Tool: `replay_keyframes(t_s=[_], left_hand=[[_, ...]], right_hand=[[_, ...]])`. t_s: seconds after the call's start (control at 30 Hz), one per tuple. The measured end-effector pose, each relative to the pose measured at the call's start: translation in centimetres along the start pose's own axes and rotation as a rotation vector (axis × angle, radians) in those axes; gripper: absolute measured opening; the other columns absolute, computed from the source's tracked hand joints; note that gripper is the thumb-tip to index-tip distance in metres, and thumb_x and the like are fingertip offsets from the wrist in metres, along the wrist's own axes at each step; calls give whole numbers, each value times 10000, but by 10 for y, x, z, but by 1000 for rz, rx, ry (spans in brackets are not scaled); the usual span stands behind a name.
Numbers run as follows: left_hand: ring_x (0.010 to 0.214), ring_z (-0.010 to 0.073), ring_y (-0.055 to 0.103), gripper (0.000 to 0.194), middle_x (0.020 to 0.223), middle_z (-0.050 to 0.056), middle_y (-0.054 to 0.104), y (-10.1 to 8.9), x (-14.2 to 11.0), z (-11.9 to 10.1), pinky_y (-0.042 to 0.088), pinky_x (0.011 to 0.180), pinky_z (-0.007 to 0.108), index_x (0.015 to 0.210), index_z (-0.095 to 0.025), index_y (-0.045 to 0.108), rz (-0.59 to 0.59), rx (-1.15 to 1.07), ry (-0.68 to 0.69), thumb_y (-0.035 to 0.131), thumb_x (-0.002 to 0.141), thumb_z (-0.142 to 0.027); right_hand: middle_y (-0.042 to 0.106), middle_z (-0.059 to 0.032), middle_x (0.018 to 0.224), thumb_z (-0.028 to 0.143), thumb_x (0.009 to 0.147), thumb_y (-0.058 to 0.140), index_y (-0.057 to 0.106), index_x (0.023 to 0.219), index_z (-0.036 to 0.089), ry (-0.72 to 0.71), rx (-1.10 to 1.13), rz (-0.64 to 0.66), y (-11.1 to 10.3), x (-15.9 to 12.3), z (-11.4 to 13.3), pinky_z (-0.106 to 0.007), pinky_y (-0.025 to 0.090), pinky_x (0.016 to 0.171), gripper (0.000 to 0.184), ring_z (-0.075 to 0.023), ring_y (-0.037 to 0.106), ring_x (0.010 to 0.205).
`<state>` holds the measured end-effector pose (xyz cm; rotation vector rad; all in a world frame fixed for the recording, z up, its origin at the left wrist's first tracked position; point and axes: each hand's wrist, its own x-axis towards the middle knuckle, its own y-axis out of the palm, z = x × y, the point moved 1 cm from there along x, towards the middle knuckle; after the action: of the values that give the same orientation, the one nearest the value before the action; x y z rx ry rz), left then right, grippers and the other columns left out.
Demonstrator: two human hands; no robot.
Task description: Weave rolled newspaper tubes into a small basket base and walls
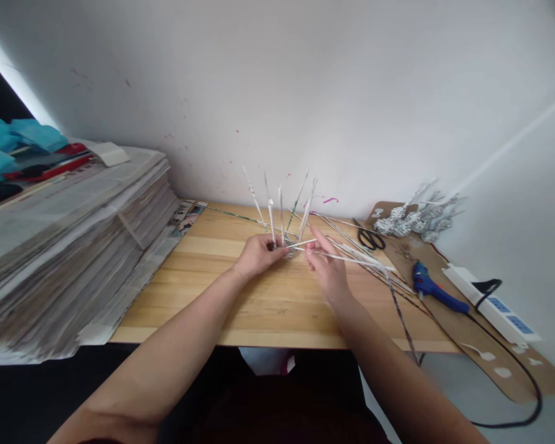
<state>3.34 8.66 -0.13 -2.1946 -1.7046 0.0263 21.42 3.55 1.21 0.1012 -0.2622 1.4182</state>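
Note:
A small woven base (292,245) of rolled paper sticks lies on the wooden table, with several upright paper sticks (280,209) fanning out from it. My left hand (258,254) is closed on the base's near left side, thumb pressed at the weave. Between the thumb and fingers of my right hand (326,265) is a long white paper stick (351,259), which runs from the base out to the right. Its far end bends down past the table's front edge. My fingers partly hide the weave.
More loose paper sticks (345,229) lie right of the base. Black scissors (370,237), a blue glue gun (437,291), a white power strip (490,302) and foil-like wrapped bundles (404,220) are at the right. A tall newspaper stack (120,228) stands left.

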Motion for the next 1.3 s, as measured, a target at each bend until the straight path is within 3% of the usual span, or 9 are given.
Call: replay_keyframes(t_s=[0.2,0.37,0.5,0.57,0.63,0.7,0.8,1.0,1.3], left_hand=[[530,89,378,295,587,-28,547,1,2,5,262,518,232,882,-158,771,-9,10,7,711,747,-414],[548,102,433,296,624,-7,604,1,2,8,301,525,230,881,-155,776,-53,37,-13,719,733,-405],[548,105,451,290,636,-7,631,1,0,6,319,539,228,889,-161,777,5,37,11,715,749,-407],[564,108,470,278,650,-8,648,1,0,5,333,558,227,893,-164,779,39,66,40,707,762,-399],[597,116,505,261,679,-8,671,0,0,5,358,589,228,905,-166,780,56,94,68,701,768,-373],[617,124,527,245,692,-8,683,-1,1,6,377,613,231,906,-163,778,67,123,77,691,771,-349],[600,124,514,242,657,-10,656,-1,1,7,368,590,228,861,-154,768,91,154,69,659,792,-359],[568,113,467,296,589,-25,570,0,-1,4,344,553,220,769,-149,704,89,198,72,600,833,-419],[564,112,470,271,578,-25,566,0,-1,5,333,559,230,709,-161,676,113,202,65,616,820,-400]], right_hand=[[658,2,896,355,757,705,462,1478,264,95,67,-52,-24,5,16,-234,422,503,766,-101,569,582],[662,-22,1010,352,790,662,395,1498,315,-14,135,-207,-39,7,25,-226,458,529,757,-120,607,686],[684,-95,1129,375,844,640,626,1289,222,-80,-198,37,-27,2,17,-309,549,661,471,-192,659,851],[685,-120,1164,335,892,596,695,1183,197,-263,-436,158,-17,0,12,-386,558,844,337,-232,655,994],[676,-137,1214,266,935,520,711,1162,185,-469,-612,240,-7,1,8,-431,493,1010,308,-252,616,1143],[682,-134,1228,223,956,464,711,1165,186,-572,-694,317,0,4,4,-432,461,1061,325,-250,602,1194],[720,-98,1172,250,983,436,704,1159,212,-552,-707,374,5,10,0,-409,502,1002,323,-237,653,1119],[740,-48,1155,309,995,452,706,1144,239,-430,-620,350,4,17,-2,-354,499,982,302,-214,679,1084],[749,-31,1108,402,975,482,749,1078,277,-306,-572,317,6,21,-2,-329,546,769,313,-218,715,847]])
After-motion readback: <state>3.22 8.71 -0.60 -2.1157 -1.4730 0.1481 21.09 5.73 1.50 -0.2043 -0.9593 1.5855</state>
